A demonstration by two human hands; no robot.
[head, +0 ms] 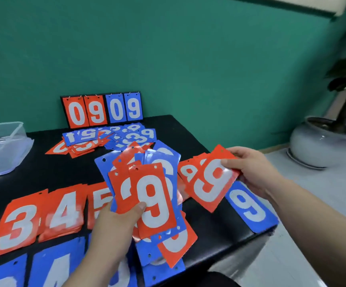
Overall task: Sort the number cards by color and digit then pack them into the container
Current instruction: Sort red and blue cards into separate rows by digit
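A fanned bundle of red and blue number cards [147,189], a red 9 on top, is gripped in the left hand [114,228] above the black table [219,230], while the right hand [248,168] pinches a single red 9 card [211,181] just beside it. Red piles showing 3, 4 and 5 [43,218] lie at the near left, a blue 9 card [250,208] under the right wrist, and a loose heap [110,139] before the upright scoreboard [102,109]. The clear plastic container [0,146] sits at the far left edge.

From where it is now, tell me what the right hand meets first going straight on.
Probably the fan of cards held in the left hand; the right hand, holding a red 9 card, points leftward, though depth is unclear.
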